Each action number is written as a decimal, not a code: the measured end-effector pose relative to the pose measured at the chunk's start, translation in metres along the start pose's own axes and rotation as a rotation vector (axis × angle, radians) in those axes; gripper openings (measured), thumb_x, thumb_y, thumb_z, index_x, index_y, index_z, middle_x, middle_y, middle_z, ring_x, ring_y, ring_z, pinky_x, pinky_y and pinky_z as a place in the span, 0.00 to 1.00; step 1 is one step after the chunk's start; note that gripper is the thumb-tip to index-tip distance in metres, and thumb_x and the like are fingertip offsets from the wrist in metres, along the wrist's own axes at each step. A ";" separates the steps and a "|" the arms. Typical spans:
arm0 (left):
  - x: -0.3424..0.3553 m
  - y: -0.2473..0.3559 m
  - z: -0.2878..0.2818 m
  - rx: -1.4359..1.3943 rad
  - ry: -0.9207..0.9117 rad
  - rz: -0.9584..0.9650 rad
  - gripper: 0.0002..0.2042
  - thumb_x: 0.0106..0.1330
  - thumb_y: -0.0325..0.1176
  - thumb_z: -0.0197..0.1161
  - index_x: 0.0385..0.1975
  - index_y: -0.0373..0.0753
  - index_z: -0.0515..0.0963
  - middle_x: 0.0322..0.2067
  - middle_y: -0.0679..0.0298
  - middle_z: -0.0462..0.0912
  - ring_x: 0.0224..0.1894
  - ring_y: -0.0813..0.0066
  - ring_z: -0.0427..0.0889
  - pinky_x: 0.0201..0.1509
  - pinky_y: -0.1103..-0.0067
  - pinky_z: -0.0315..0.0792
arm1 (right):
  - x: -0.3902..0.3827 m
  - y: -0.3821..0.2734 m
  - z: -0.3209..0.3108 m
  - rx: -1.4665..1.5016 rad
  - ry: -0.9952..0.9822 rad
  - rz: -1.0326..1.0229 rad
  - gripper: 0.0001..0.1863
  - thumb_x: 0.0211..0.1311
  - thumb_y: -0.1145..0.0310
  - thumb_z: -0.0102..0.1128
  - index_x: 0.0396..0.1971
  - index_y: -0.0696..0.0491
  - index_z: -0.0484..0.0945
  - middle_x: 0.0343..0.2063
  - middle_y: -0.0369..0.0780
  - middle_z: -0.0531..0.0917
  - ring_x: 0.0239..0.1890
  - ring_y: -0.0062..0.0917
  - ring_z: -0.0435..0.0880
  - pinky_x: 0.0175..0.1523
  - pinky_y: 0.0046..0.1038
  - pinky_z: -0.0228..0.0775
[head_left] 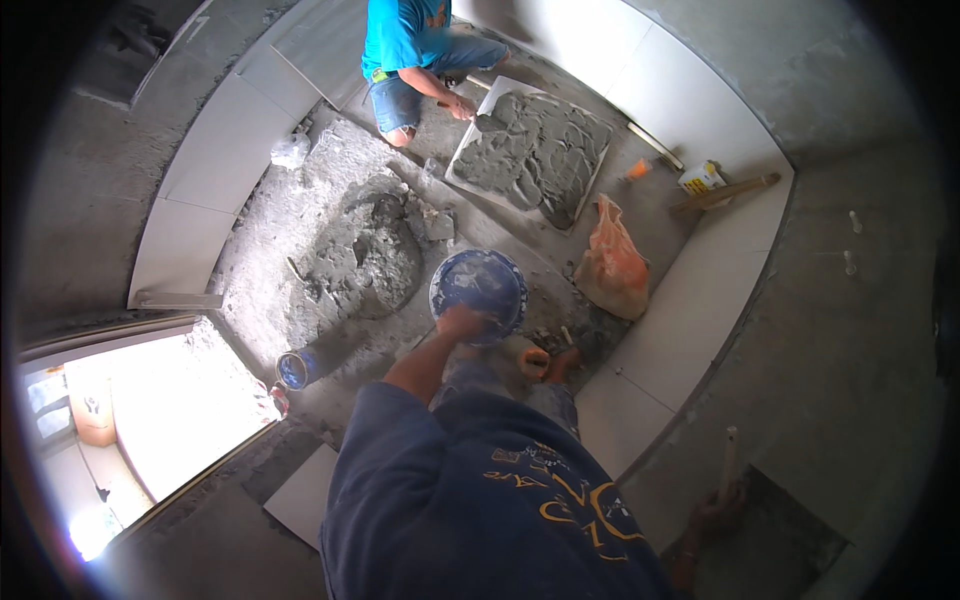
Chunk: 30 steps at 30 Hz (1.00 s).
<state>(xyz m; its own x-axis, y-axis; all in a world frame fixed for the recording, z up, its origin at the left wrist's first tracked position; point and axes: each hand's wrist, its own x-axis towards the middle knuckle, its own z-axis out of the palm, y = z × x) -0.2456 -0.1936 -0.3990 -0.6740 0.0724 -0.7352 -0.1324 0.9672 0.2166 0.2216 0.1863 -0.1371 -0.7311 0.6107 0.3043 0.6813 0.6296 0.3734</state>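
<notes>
My left hand (467,322) is at the near rim of a round blue bucket (478,275), which has pale grey residue inside. The fingers look closed over the rim, somewhat blurred. At the lower right, in shadow, my right hand (714,512) is closed around a pale stick-like handle (731,452); the rest of that tool cannot be made out. A dark square patch (785,525) lies beside this hand. Below the bucket, near my legs, is a round container (530,358) with an orange inside.
Across the room a person (405,60) in a blue shirt crouches, trowelling grey mortar over a large tile (468,165). A heap of wet mortar (365,250) lies left of the bucket. Nearby are an orange-white sack (612,262), a wooden bar (725,193) and a blue-rimmed can (293,371).
</notes>
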 end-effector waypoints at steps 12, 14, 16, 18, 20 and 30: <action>0.010 -0.005 0.006 -0.049 -0.037 0.001 0.33 0.54 0.62 0.61 0.40 0.31 0.81 0.36 0.48 0.84 0.40 0.56 0.85 0.44 0.67 0.76 | -0.008 0.006 0.011 -0.001 0.002 0.023 0.17 0.60 0.65 0.54 0.48 0.53 0.75 0.48 0.46 0.75 0.50 0.44 0.76 0.53 0.44 0.67; 0.011 -0.008 0.008 -0.043 -0.045 0.011 0.33 0.54 0.62 0.61 0.41 0.31 0.80 0.36 0.47 0.84 0.40 0.56 0.85 0.44 0.67 0.76 | -0.010 0.009 0.012 0.005 -0.010 0.037 0.17 0.59 0.66 0.55 0.48 0.54 0.74 0.48 0.46 0.75 0.51 0.43 0.76 0.53 0.44 0.68; 0.016 -0.012 0.014 -0.030 -0.044 0.027 0.34 0.54 0.62 0.61 0.41 0.32 0.80 0.36 0.48 0.84 0.40 0.56 0.84 0.44 0.66 0.76 | -0.009 0.008 0.010 0.002 -0.005 0.031 0.17 0.59 0.67 0.55 0.48 0.54 0.74 0.48 0.46 0.75 0.51 0.43 0.76 0.53 0.44 0.68; 0.016 -0.011 0.012 -0.041 -0.054 0.018 0.33 0.54 0.62 0.61 0.43 0.32 0.80 0.36 0.48 0.84 0.40 0.56 0.85 0.44 0.66 0.76 | -0.003 0.000 0.003 0.013 0.012 0.012 0.17 0.59 0.67 0.55 0.48 0.54 0.74 0.48 0.46 0.75 0.51 0.43 0.76 0.53 0.43 0.68; 0.015 -0.010 0.013 -0.026 -0.027 0.014 0.33 0.55 0.61 0.61 0.43 0.32 0.80 0.35 0.49 0.84 0.39 0.56 0.85 0.44 0.67 0.76 | -0.004 0.000 0.001 0.012 0.011 0.006 0.18 0.58 0.68 0.55 0.49 0.53 0.73 0.49 0.46 0.75 0.51 0.43 0.76 0.53 0.43 0.68; 0.007 -0.002 0.002 -0.040 -0.029 -0.002 0.28 0.55 0.56 0.62 0.38 0.32 0.82 0.33 0.51 0.85 0.35 0.59 0.86 0.38 0.69 0.77 | -0.004 0.000 0.000 0.033 -0.024 0.037 0.20 0.56 0.68 0.55 0.50 0.53 0.73 0.49 0.47 0.75 0.52 0.44 0.75 0.55 0.44 0.66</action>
<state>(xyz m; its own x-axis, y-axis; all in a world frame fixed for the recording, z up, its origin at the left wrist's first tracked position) -0.2483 -0.1942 -0.4059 -0.6521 0.0778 -0.7541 -0.1634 0.9569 0.2400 0.2245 0.1837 -0.1382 -0.7048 0.6449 0.2957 0.7088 0.6220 0.3328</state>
